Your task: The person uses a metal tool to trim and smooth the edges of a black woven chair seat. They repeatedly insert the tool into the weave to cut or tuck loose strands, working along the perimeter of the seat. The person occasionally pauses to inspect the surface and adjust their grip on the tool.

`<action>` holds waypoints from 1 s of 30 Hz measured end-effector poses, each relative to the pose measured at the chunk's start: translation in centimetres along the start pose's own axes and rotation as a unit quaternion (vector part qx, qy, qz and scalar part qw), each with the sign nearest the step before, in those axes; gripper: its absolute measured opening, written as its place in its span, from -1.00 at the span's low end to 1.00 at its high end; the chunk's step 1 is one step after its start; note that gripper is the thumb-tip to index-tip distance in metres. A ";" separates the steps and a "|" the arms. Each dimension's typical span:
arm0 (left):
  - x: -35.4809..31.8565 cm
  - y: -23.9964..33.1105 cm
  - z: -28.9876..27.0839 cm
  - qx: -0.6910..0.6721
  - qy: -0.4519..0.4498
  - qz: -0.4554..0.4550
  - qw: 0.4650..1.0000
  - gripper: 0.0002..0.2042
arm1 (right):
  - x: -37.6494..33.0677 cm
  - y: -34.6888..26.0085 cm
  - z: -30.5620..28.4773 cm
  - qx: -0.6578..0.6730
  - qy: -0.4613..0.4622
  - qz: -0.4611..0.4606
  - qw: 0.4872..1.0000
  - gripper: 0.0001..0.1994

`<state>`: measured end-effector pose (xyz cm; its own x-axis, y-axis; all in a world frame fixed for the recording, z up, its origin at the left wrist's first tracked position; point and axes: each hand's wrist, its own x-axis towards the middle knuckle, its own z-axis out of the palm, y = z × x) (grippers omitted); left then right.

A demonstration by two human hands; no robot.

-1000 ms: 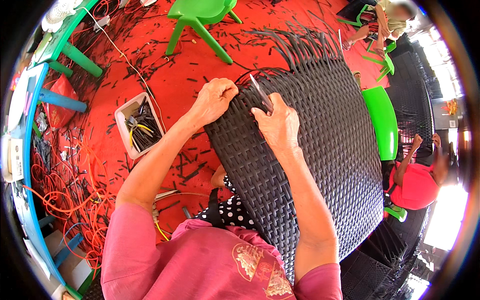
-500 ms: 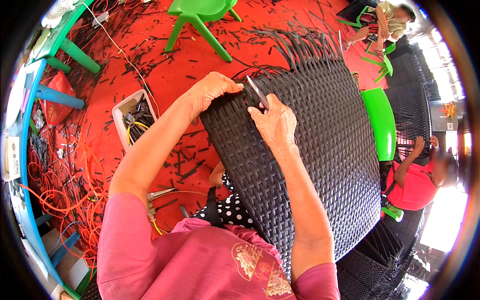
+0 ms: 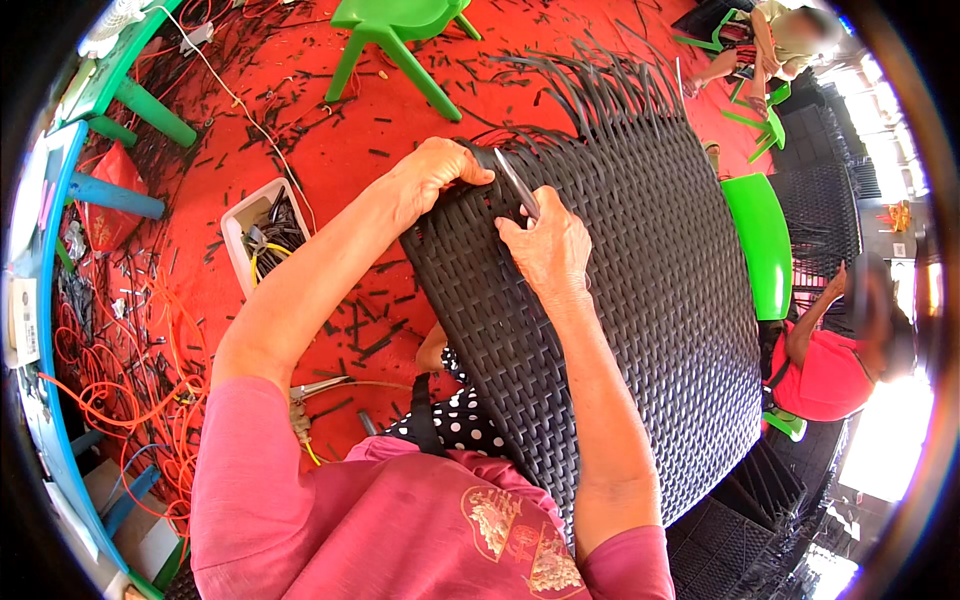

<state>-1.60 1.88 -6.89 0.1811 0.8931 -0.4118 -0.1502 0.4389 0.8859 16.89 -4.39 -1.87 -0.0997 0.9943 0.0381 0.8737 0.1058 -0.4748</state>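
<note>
A large black woven panel (image 3: 630,290), made of flat plastic-looking strips, slopes across in front of me. Loose strip ends (image 3: 610,90) stick out along its far edge. My left hand (image 3: 438,175) is closed on the panel's far left corner, thumb and fingers pinching the edge. My right hand (image 3: 550,240) rests over the weave just right of it, wrapped round a pointed metal tool (image 3: 515,182) whose tip points away and to the left. The tool's handle is hidden in my palm, so its exact kind is unclear.
Black strip scraps litter the red floor. A white bin (image 3: 236,230) of strips stands left, near tangled orange hoses (image 3: 130,400) and a blue table (image 3: 55,230). Green stools (image 3: 390,40) and a green chair back (image 3: 757,245) surround the panel. Two people (image 3: 825,370) sit at right.
My left hand has shifted slightly to the right along the panel's corner, its fingers more bent over the edge. My right hand and the tool have barely moved.
</note>
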 end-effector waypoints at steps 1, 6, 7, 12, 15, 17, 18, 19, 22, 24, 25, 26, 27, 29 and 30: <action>0.3 -0.1 0.0 0.006 -0.004 0.007 1.000 -0.89 | 0.0 -0.1 0.0 -0.007 0.001 -0.003 1.000 -0.64; 1.2 0.6 0.6 0.076 -0.023 0.045 0.996 -0.87 | 0.0 0.1 0.4 -0.026 0.033 -0.016 0.999 -0.65; 1.4 0.9 0.9 0.081 -0.011 0.052 0.995 -0.85 | 0.0 0.0 0.2 -0.016 0.040 -0.011 0.999 -0.65; 1.2 1.2 2.4 0.065 0.030 0.083 0.994 -0.78 | 0.2 0.1 -0.2 0.025 0.048 0.024 0.998 -0.65; 1.5 0.6 2.3 0.022 0.034 0.080 0.996 -0.79 | 0.7 0.0 -1.1 0.048 0.006 0.054 0.997 -0.65; 1.4 0.2 1.9 0.010 0.034 0.089 0.995 -0.80 | 1.5 1.1 -1.5 0.112 -0.018 0.071 0.991 -0.67; 1.3 0.1 1.8 -0.020 0.014 0.076 0.997 -0.80 | 1.7 1.9 -1.9 0.183 -0.026 0.077 0.980 -0.69; 1.4 0.0 1.7 -0.032 0.001 0.073 0.997 -0.80 | 1.7 2.7 -2.4 0.253 -0.033 0.083 0.963 -0.70; 2.1 -0.7 0.8 -0.026 -0.027 0.069 0.997 -0.82 | -0.2 2.2 -3.7 0.167 -0.049 0.070 0.982 -0.69; 1.7 -0.2 1.0 -0.026 -0.026 0.069 0.997 -0.82 | -1.5 1.9 -3.3 0.152 -0.039 0.059 0.986 -0.68; 1.4 0.1 1.2 -0.026 -0.025 0.069 0.997 -0.82 | -1.8 1.3 -3.4 0.133 -0.036 0.060 0.989 -0.69; 1.2 0.1 1.4 -0.054 -0.036 0.051 0.997 -0.82 | -1.9 1.4 -3.0 0.113 -0.028 0.049 0.992 -0.69; 1.2 0.2 1.5 -0.050 -0.035 0.052 0.997 -0.82 | -2.0 1.5 -2.7 0.094 -0.021 0.038 0.995 -0.69; 1.3 0.1 1.5 -0.042 -0.032 0.052 0.997 -0.82 | -2.0 1.3 -2.3 0.055 -0.007 0.019 0.998 -0.69; 1.3 0.1 1.5 -0.033 -0.026 0.054 0.998 -0.81 | -2.0 1.2 -2.0 0.035 -0.001 0.009 0.999 -0.69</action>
<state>0.02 2.92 -6.98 0.2111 0.9296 -0.3020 -0.2340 0.3481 0.9078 19.13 -6.23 -0.73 -0.0846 0.9961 0.0270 0.8396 0.0858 -0.5364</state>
